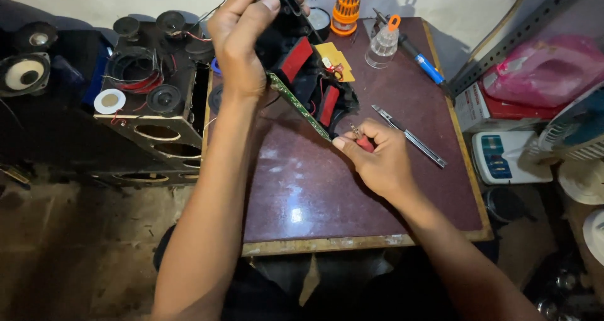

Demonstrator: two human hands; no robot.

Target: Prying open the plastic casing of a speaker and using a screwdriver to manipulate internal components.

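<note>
The left hand (242, 41), at top centre of the frame, grips the upper end of a black and red device housing (302, 75), held tilted above the bench (352, 189). A green circuit board (299, 107) runs along the housing's lower edge. The right hand (377, 160), at centre frame, is closed on a red-handled tool (363, 141), its tip at the housing's lower end. A utility knife (409, 135) lies just right of the right hand.
</note>
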